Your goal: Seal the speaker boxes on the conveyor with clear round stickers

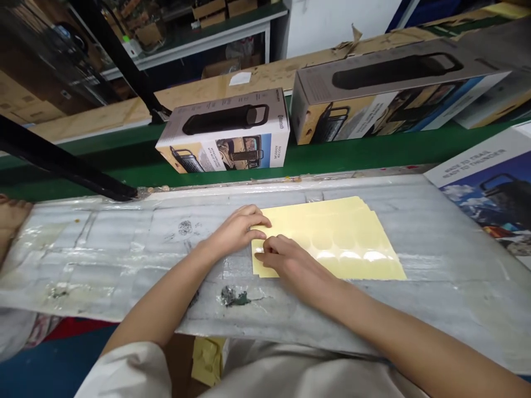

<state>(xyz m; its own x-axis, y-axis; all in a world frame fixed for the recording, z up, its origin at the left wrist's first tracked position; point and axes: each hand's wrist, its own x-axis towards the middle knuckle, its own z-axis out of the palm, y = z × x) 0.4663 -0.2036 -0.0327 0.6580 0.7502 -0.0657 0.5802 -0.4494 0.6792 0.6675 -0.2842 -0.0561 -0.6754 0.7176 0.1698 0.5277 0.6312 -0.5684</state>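
Note:
A small stack of pale yellow sheets with rows of round clear stickers (332,235) lies on the plastic-covered worktop (166,232), its edges slightly out of line. My left hand (238,229) rests at the upper left corner of the sheets, thumb and forefinger apart, fingertips on the paper. Just below and to the right, my right hand (294,268) is over the left end of the sheets. Its thumb and bent fingers are drawn together in a pinch close to the left edge. Whatever is between those fingertips is hidden.
Behind the worktop, a printed speaker box (224,132) and a larger similar box (390,91) stand on a green ledge. Another box (493,182) is at the right. A black post (62,160) slants in at left, near another person's hand (12,215). Crumpled yellow paper (207,359) sits below.

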